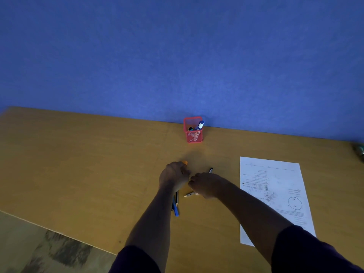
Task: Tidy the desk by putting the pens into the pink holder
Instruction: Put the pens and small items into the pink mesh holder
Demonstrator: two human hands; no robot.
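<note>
- Several loose pens and pencils lie on the tan wooden desk [98, 164] under and between my two hands; the pink wire-mesh square holder [193, 130] stands upright at the far edge against the blue wall [177, 56], already holding a white marker with a blue cap [201, 125] and some smaller items.
- Left hand [174, 177]: fingers curled; an orange cap [184, 162] shows past the knuckles and a blue pen [175, 210] plus a dark thin pencil [176, 199] trail out below the wrist. I judge the grip is closed on that bundle.
- Right hand [206, 185]: fingers curled down onto the desk; a black pen tip [210, 170] pokes out beyond it, a short grey pencil [189, 194] beside it. Cannot tell if either is actually held.
- Handling judgement: light, stiff, smooth, apt to roll. Best taken mid-barrel, bundled parallel, dropped in tip-down.
- Room: open desk between hands and holder. The holder looks light and could tip if knocked. Printed white paper sheet [275, 186] lies to the right, clear of the path; near desk edge is well back.
</note>
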